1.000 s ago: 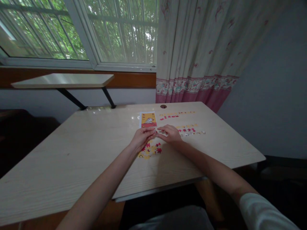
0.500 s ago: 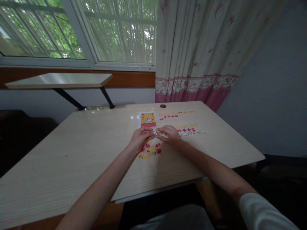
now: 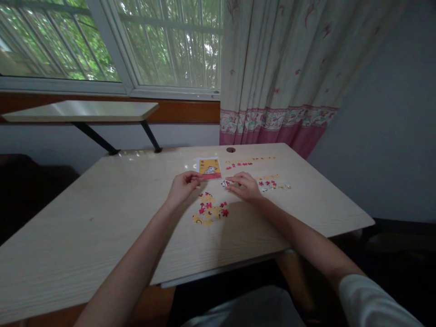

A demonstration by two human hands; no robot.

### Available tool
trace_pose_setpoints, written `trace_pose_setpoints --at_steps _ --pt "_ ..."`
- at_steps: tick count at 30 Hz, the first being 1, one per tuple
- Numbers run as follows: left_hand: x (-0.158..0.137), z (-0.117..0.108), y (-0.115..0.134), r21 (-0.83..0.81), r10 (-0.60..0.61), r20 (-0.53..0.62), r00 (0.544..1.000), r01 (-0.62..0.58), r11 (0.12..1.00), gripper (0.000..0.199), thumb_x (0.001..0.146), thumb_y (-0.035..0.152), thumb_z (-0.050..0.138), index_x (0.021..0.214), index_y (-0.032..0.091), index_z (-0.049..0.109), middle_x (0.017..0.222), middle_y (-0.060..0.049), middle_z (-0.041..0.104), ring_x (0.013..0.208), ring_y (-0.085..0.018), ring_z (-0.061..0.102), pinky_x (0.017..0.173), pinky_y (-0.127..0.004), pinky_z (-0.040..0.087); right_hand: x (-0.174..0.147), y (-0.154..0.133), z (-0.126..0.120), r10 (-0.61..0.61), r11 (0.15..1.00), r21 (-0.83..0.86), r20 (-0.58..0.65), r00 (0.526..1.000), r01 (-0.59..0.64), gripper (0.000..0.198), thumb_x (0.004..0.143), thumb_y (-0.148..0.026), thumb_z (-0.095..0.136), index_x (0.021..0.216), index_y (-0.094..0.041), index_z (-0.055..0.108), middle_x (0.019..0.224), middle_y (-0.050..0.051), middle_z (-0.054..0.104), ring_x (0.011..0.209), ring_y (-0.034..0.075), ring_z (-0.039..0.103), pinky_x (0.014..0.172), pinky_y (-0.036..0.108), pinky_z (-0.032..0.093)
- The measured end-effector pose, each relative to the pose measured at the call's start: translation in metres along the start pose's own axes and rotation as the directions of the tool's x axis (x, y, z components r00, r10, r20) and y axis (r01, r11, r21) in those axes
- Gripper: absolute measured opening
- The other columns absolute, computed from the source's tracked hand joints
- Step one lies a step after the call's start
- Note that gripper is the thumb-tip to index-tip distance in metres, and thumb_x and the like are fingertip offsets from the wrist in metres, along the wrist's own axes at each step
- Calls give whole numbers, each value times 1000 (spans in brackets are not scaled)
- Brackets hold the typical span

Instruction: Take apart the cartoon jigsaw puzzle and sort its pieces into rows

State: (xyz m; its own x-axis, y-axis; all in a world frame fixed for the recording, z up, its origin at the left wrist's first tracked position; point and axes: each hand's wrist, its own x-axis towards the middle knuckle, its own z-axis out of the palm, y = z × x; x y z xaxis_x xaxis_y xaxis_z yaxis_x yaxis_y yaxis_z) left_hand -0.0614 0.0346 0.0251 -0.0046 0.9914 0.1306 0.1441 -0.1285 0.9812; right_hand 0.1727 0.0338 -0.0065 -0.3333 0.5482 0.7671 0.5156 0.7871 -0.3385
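Note:
Between the thumb and forefinger of my right hand [image 3: 247, 186] is a small white puzzle piece [image 3: 225, 183] with dark marks, just above the table. My left hand [image 3: 184, 187] has its fingers curled together by the lower left corner of the picture card [image 3: 209, 169]; whether it touches the card or pinches something small cannot be made out. The card shows a white animal on yellow and red. Nearer to me lies a loose heap of yellow and red puzzle pieces [image 3: 211, 210].
Rows of yellow and red pieces [image 3: 240, 166] lie at the back, right of the card. More red and white pieces [image 3: 279, 187] are lined up beyond my right hand. A raised shelf [image 3: 81, 111] stands at the back left of the wooden table [image 3: 119, 218].
My hands have come apart. The left moved left, away from the white piece that both hands were at; the right shifted slightly right with that piece at its fingertips.

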Motion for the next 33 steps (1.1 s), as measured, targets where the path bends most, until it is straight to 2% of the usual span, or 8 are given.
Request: trace_pose_setpoints --at_steps 3,6,9,12,17,23,27,33 --pt "1 -1 -4 49 32 4 999 -32 998 13 57 14 60 68 15 65 64 -2 66 56 -11 56 57 -22 43 8 4 -16 50 998 -47 32 998 -49 25 76 -38 66 96 -24 70 83 4 61 77 15 56 74 31 44" --pt "0 -1 -7 145 43 32 999 -47 988 13 58 13 56 68 15 65 65 -2 66 60 -12 57 60 -23 43 12 20 -43 171 983 -69 29 985 -168 24 77 -35 66 98 -24 69 92 6 60 79 16 55 72 31 45" --pt "-1 -2 -13 272 65 74 995 -83 959 12 60 13 55 68 15 64 62 -1 64 58 -12 55 58 -23 41 5 40 -62 238 970 -96 218 946 -222 22 73 -33 69 91 -21 71 88 6 62 76 15 56 69 29 44" --pt "-2 -2 -19 387 89 100 991 -121 914 14 64 15 52 70 16 65 63 -1 63 57 -13 55 56 -23 39 -10 52 -64 232 973 -99 423 876 -210 20 72 -34 70 85 -20 72 78 4 65 74 15 58 72 29 42" --pt "-5 0 -23 526 94 148 985 -159 836 16 68 16 49 72 15 64 66 -3 64 59 -14 55 56 -23 37 -18 47 -52 201 979 -80 528 825 -187 21 71 -35 71 86 -21 72 78 4 67 77 16 58 74 28 41" --pt "-7 -4 -20 661 111 181 977 -205 722 16 71 21 51 74 17 66 68 -6 65 59 -15 54 55 -24 33 -15 38 -51 209 978 -140 553 807 -157 23 70 -36 71 88 -21 72 80 5 66 80 18 56 77 31 40" --pt "-7 -6 -16 702 85 218 972 -216 679 17 72 22 51 76 17 66 71 -8 67 60 -17 55 55 -25 32 -17 38 -52 225 973 -164 553 802 -160 23 71 -35 70 89 -21 71 80 5 66 82 18 55 77 31 39" --pt "-9 -3 -13 710 121 273 954 -284 644 17 74 22 50 74 19 67 66 -7 65 56 -16 52 56 -26 30 -14 34 -51 228 971 -188 523 821 -149 24 72 -32 70 91 -19 70 80 5 65 80 18 55 76 32 40"
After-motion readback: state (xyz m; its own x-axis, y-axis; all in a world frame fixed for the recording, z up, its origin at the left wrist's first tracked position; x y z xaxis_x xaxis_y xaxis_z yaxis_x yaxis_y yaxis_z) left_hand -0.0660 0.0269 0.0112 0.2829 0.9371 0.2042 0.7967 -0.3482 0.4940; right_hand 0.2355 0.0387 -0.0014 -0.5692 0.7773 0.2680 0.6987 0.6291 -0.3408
